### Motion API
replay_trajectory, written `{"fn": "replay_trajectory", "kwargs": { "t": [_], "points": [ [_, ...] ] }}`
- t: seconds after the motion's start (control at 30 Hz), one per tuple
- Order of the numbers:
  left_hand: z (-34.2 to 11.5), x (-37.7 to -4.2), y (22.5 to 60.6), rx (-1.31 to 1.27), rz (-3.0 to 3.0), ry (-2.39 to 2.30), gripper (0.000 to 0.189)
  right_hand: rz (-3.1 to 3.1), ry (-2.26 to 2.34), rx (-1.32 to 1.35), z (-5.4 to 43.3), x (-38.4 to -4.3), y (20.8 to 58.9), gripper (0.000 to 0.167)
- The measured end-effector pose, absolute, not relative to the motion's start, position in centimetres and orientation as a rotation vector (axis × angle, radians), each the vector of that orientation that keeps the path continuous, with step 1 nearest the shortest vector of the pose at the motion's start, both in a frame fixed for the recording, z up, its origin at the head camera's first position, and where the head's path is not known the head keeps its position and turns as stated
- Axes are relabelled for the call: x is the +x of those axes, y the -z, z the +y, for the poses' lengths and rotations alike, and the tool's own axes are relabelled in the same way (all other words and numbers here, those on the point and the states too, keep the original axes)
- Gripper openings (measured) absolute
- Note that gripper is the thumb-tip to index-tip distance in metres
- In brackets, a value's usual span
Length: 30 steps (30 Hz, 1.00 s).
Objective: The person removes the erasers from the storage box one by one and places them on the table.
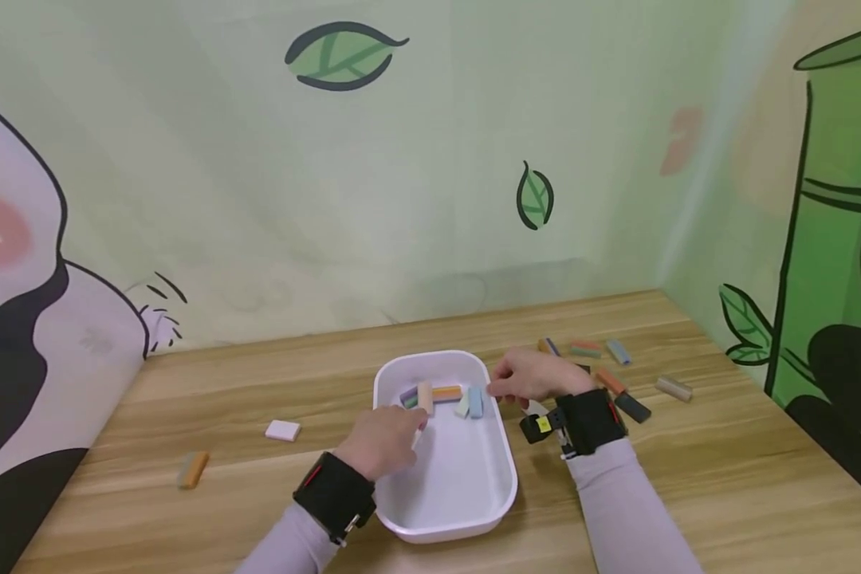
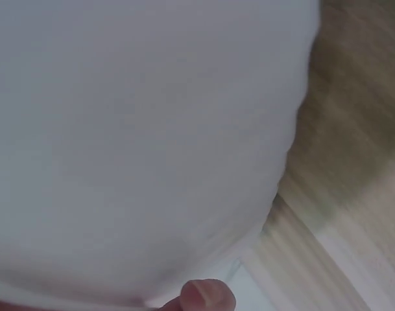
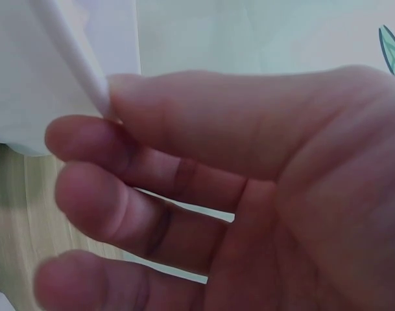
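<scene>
A white plastic tray [image 1: 459, 494] stands on the wooden table between both hands. My left hand [image 1: 383, 440] grips its left rim; in the left wrist view the tray's pale wall [image 2: 145, 142] fills most of the frame, with one fingertip [image 2: 207, 297] at the bottom edge. On the opposite side my right hand [image 1: 538, 373] pinches the right rim [image 3: 74, 55] between thumb and index finger, the other fingers curled below. Toward the tray's far end lie several small eraser-like blocks: a light blue block [image 1: 476, 402], a pale green block [image 1: 462, 405], a beige block [image 1: 425, 398] and an orange block [image 1: 448, 393].
Left of the tray lie a white block [image 1: 283, 430] and an orange-and-grey block [image 1: 193, 469]. Right of it several more are scattered, among them a black block [image 1: 633, 407], a greyish-tan block [image 1: 674, 388] and a grey-blue block [image 1: 619, 351]. A printed curtain [image 1: 430, 199] hangs behind the table.
</scene>
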<state>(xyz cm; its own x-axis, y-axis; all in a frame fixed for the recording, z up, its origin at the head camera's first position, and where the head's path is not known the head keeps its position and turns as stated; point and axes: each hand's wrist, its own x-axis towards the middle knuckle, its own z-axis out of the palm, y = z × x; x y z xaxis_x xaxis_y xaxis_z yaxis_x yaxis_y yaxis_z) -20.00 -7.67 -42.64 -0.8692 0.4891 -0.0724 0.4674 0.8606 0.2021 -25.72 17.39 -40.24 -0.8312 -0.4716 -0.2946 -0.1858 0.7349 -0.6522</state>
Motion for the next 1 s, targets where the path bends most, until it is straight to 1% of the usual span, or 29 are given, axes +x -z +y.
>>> {"fn": "replay_trajectory", "kwargs": {
  "t": [0.23,0.47,0.6,0.73,0.83,1.0],
  "points": [
    [-8.4,-20.0,42.5,0.761,2.907,-0.336,0.035,2.483,0.881,-0.502,17.1,-25.5,40.5,0.026],
    [-9.7,-19.7,40.3,0.756,2.912,-0.544,0.040,2.486,0.856,-0.524,16.9,-25.3,40.2,0.026],
    [-10.9,-19.4,38.5,0.650,2.899,-0.671,0.040,2.496,0.845,-0.518,16.9,-25.2,40.0,0.026],
    [-13.3,-19.0,37.5,0.527,2.891,-0.807,0.038,2.489,0.864,-0.516,16.8,-25.2,40.0,0.027],
    [-15.7,-19.1,38.0,0.511,2.884,-0.887,0.038,2.489,0.863,-0.520,16.8,-25.3,40.1,0.026],
    [-19.2,-19.8,40.0,0.477,2.835,-0.921,0.037,2.504,0.835,-0.505,17.0,-25.6,40.1,0.025]
  ]
}}
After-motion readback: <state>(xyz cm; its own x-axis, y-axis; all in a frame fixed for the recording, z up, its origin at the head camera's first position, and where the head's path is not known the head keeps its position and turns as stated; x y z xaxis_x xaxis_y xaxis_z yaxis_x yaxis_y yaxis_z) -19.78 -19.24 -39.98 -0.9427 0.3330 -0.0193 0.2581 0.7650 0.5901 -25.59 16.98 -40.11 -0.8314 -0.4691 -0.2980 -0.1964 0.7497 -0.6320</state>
